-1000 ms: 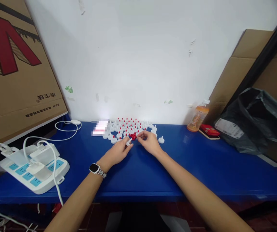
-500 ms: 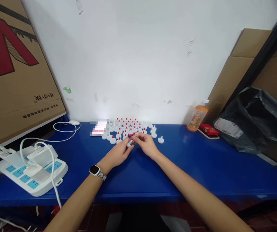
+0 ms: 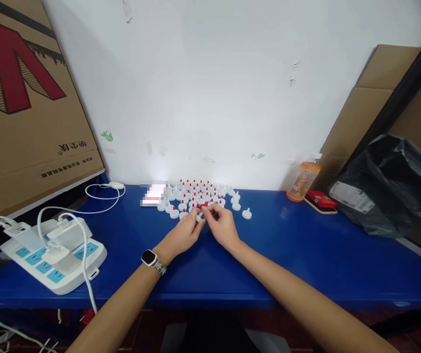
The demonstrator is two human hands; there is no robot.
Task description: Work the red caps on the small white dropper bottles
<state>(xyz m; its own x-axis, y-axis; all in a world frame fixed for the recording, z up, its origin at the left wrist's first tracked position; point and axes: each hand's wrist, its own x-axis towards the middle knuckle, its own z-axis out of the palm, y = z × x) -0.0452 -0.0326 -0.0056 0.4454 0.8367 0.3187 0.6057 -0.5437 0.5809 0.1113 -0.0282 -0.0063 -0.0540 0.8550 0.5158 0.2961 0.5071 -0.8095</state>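
My left hand (image 3: 187,229) is closed around a white nozzle cap (image 3: 199,217), tilted and partly hidden by the fingers. My right hand (image 3: 224,228) meets it from the other side, thumb and forefinger pinched at the nozzle end. Red shows right at those fingertips, but whether it is in the pinch or lies behind is unclear. Just beyond both hands stand many white nozzle caps (image 3: 174,214), several with red tips on their spouts. Toward the right of the group are white caps with bare spouts (image 3: 235,206), and one such cap (image 3: 246,214) stands apart.
On the blue table (image 3: 287,260), a white power strip (image 3: 61,287) with plugs and cables lies at left. A blurred-out bright item (image 3: 154,194) borders the caps. At right are an orange drink bottle (image 3: 304,179), a red box (image 3: 321,200) on a phone, and a dark plastic bag (image 3: 390,196).
The right fingertips have closed in on the nozzle cap and the two hands are nearer each other. The whole view has shifted slightly, with the scene moving a little to the right.
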